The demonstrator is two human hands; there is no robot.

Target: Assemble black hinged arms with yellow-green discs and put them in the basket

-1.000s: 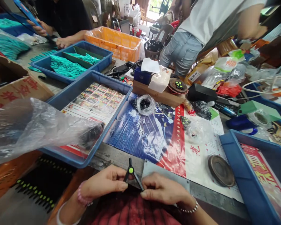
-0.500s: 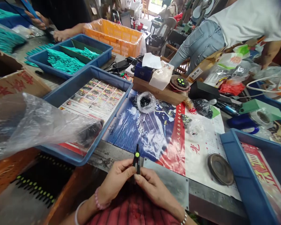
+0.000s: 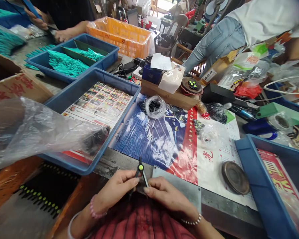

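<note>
1. Far left, a cardboard box (image 3: 15, 87) bears large red Chinese characters, unreadable here.
2. The left hand (image 3: 114, 191) narrowly pinches one leg of a black two-legged piece (image 3: 140, 168) with a yellow-green dot, held above the table's edge (image 3: 119, 162).
3. The right hand (image 3: 166, 195) narrowly pinches the other leg.
4. Further right, a printed paper sheet (image 3: 214, 176) shows a red Chinese character.

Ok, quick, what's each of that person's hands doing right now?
Left hand: closed, pinching a small black forked piece with a yellow-green dot.
Right hand: closed, apparently gripping the same piece's lower arm.
</note>
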